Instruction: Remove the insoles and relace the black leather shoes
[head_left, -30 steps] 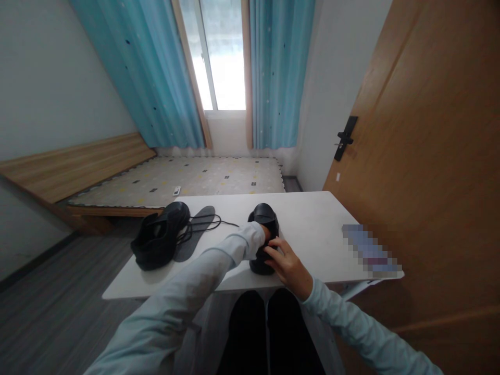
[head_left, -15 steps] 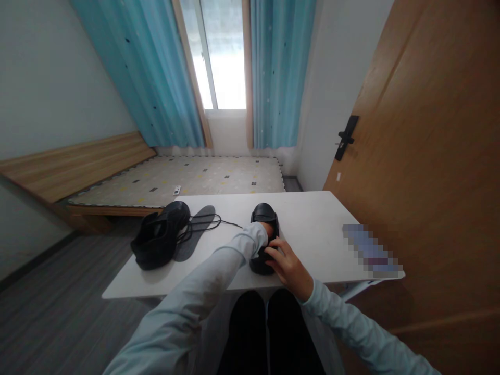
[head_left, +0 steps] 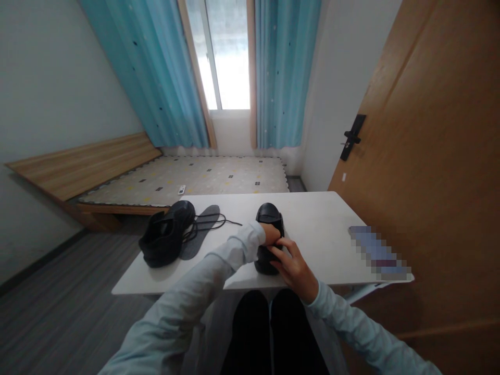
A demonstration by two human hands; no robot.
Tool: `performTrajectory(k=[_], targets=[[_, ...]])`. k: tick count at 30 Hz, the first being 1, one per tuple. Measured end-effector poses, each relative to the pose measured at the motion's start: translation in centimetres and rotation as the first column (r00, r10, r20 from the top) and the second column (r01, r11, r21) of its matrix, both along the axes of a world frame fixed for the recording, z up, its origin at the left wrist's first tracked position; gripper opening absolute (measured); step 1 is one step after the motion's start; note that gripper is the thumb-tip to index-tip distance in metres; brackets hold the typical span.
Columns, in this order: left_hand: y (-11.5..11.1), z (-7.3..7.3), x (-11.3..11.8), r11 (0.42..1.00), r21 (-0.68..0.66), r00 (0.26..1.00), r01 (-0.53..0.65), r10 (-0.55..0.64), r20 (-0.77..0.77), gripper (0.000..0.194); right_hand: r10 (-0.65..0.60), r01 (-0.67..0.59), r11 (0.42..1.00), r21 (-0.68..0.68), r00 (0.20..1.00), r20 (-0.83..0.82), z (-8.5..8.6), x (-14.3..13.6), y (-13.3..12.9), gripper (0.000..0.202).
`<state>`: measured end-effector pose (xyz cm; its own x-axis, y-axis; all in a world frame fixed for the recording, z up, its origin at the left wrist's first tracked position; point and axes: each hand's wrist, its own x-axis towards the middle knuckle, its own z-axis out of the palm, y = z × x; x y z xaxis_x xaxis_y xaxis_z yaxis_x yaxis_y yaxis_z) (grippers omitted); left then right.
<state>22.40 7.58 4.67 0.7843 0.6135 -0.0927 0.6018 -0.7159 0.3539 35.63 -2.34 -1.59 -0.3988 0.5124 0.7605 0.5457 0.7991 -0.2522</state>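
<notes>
A black shoe [head_left: 269, 211] stands upright on the white table [head_left: 312, 229], its toe pointing away from me. My left hand [head_left: 271, 234] reaches across its opening, fingers curled at the shoe's right upper edge and partly hidden. Against the right side of the opening, my right hand [head_left: 295, 268] grips the edge with bent fingers, its fingertips close to my left hand. To the left stands a second black shoe [head_left: 162, 250], with a grey insole [head_left: 201, 234] beside it. A black shoelace [head_left: 213, 227] lies loosely over that insole.
A blurred-out flat item [head_left: 378, 252] lies at the table's right edge. Behind the table is a bed with a patterned mattress [head_left: 219, 174], bearing a small white device [head_left: 182, 189]. A wooden door [head_left: 422, 156] stands close on the right.
My left hand has come up from inside the shoe's opening to its right edge, beside my right fingers. The whole view has shifted slightly, so things appear farther right.
</notes>
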Motion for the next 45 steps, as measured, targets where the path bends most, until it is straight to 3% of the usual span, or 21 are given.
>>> performTrajectory(k=[2,3,5,7,10,12,14,17,20,23,29,36,38,41,45], targets=[[-0.2,1.7,-1.1,0.994,-0.084,0.987,0.075,-0.086,-0.139,0.013,-0.011,0.011,1.000,0.020,1.000,0.003,0.0,-0.1,-0.2,0.050],[-0.4,2.6,-2.1,0.989,-0.110,0.986,0.104,-0.117,-0.120,0.016,-0.015,0.015,1.000,0.026,1.000,0.007,0.0,-0.2,-0.3,0.051],[-0.5,3.9,-4.6,0.964,-0.207,0.983,0.165,-0.145,0.109,0.022,-0.022,0.021,0.999,0.029,1.000,0.009,-0.1,-0.3,-0.4,0.051],[-0.1,3.8,-7.7,0.941,-0.322,0.947,0.103,0.006,0.322,0.028,-0.029,0.029,0.999,0.020,1.000,0.004,-0.1,-0.4,-0.6,0.049],[1.2,1.0,-12.0,0.927,-0.253,0.804,-0.275,0.366,0.468,0.033,-0.030,0.030,0.999,0.010,1.000,-0.003,0.0,-0.4,-0.9,0.043],[2.1,-1.9,-14.0,0.849,-0.070,0.770,-0.523,0.507,0.388,0.031,-0.025,0.025,1.000,0.009,1.000,-0.007,0.0,-0.5,-1.0,0.040],[2.6,-4.5,-15.0,0.786,0.089,0.773,-0.612,0.569,0.281,0.034,-0.024,0.024,1.000,0.006,1.000,-0.014,0.0,-0.6,-1.1,0.039],[2.5,-6.9,-15.1,0.786,0.220,0.816,-0.578,0.548,0.185,0.043,-0.027,0.027,1.000,0.003,0.999,-0.021,0.0,-0.7,-1.3,0.040],[2.0,-7.5,-14.2,0.767,0.254,0.805,-0.589,0.585,0.100,0.044,-0.028,0.028,1.000,-0.005,0.999,-0.023,0.1,-0.8,-1.5,0.040],[1.5,-7.1,-13.3,0.766,0.290,0.809,-0.574,0.585,0.057,0.035,-0.027,0.026,1.000,-0.015,0.999,-0.027,0.2,-0.8,-1.6,0.040],[1.1,-5.4,-12.1,0.817,0.367,0.869,-0.446,0.493,-0.040,0.013,-0.025,0.024,0.999,-0.028,0.999,-0.042,0.5,-0.9,-1.8,0.038],[0.6,-3.9,-11.8,0.829,0.206,0.854,-0.520,0.507,0.115,0.011,-0.008,0.006,0.999,-0.036,0.998,-0.055,1.3,-0.9,-1.6,0.033],[0.1,-3.4,-11.8,0.824,0.134,0.819,-0.550,0.501,0.280,0.017,0.002,-0.005,0.999,-0.031,0.998,-0.067,2.1,-0.8,-1.0,0.032],[-0.8,-2.5,-11.5,0.792,-0.007,0.663,-0.610,0.515,0.544,0.020,-0.010,0.008,1.000,-0.016,0.994,-0.108,3.7,-0.8,0.5,0.031],[-1.4,-1.6,-11.0,0.751,-0.103,0.521,-0.652,0.543,0.658,0.021,-0.065,0.060,0.996,-0.061,0.995,-0.080,6.2,-1.4,3.3,0.029]])
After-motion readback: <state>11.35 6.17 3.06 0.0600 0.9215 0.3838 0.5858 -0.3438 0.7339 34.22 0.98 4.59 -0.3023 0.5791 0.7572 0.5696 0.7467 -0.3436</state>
